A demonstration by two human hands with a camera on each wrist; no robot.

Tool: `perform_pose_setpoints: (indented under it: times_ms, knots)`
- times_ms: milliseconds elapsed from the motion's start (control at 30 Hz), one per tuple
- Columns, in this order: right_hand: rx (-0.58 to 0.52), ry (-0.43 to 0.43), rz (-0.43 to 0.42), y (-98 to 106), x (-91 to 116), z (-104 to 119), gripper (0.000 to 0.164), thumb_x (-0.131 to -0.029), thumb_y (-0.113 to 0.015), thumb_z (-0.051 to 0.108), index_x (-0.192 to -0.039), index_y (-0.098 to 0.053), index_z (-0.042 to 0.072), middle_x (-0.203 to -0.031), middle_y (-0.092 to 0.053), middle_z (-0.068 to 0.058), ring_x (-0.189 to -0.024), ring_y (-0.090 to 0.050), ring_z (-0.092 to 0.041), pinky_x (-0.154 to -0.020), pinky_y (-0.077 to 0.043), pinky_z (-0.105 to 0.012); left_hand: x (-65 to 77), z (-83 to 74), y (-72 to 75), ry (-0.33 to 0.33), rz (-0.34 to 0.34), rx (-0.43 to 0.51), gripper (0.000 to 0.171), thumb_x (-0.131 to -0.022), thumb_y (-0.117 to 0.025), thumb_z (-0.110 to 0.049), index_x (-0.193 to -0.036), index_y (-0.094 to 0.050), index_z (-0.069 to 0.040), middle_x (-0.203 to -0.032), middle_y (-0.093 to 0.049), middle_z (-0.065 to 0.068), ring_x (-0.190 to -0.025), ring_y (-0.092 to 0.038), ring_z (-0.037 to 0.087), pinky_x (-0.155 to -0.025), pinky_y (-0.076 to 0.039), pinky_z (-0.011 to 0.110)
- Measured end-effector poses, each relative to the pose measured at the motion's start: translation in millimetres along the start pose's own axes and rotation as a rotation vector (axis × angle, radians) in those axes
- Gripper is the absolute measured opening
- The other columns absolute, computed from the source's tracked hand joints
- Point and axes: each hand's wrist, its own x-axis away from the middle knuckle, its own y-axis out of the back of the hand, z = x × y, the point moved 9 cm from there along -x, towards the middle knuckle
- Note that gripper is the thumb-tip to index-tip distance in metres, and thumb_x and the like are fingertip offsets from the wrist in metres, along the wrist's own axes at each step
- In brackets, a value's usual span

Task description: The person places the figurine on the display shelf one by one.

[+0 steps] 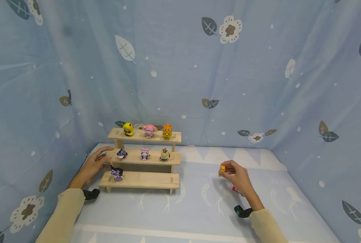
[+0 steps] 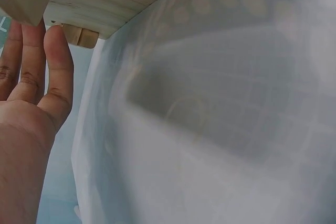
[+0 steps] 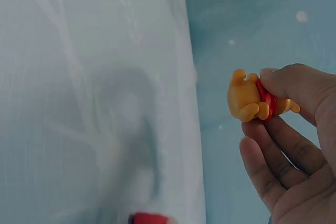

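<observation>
My right hand (image 1: 236, 175) pinches a small orange-yellow bear figurine (image 1: 221, 170) between thumb and fingers, above the table. In the right wrist view the bear figurine (image 3: 245, 98) lies sideways in the grip and shows a red top. On the left, my left hand (image 1: 93, 165) grips the end of the middle board of a three-tier wooden display shelf (image 1: 144, 156). Its fingertips reach behind the wood in the left wrist view. Close to that hand are a blue-grey figurine (image 1: 121, 154) on the middle tier and a purple-and-black figurine (image 1: 117, 173) on the bottom tier.
A yellow figurine (image 1: 128, 129), a pink one (image 1: 149, 131) and an orange one (image 1: 167, 130) line the top tier. The middle tier also bears a pink-and-blue figurine (image 1: 144, 154) and a crowned one (image 1: 164, 154). A red object (image 1: 235, 189) lies partly hidden under my right hand.
</observation>
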Motion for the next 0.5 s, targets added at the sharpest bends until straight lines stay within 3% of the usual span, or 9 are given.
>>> perform_pose_setpoints:
  times_ms: [500]
  knots:
    - [-0.068, 0.118, 0.035, -45, -11, 44, 0.034, -0.085, -0.087, 0.014, -0.114, -0.07, 0.017, -0.101, -0.072, 0.003, -0.089, -0.069, -0.014, -0.077, -0.059, -0.025, -3.0, 4.7, 1.6, 0.022, -0.02, -0.004, 0.064, -0.103, -0.062, -0.044, -0.157, -0.04, -0.017, -0.157, -0.035, 0.017, -0.111, -0.057, 0.008, -0.092, -0.056, 0.042]
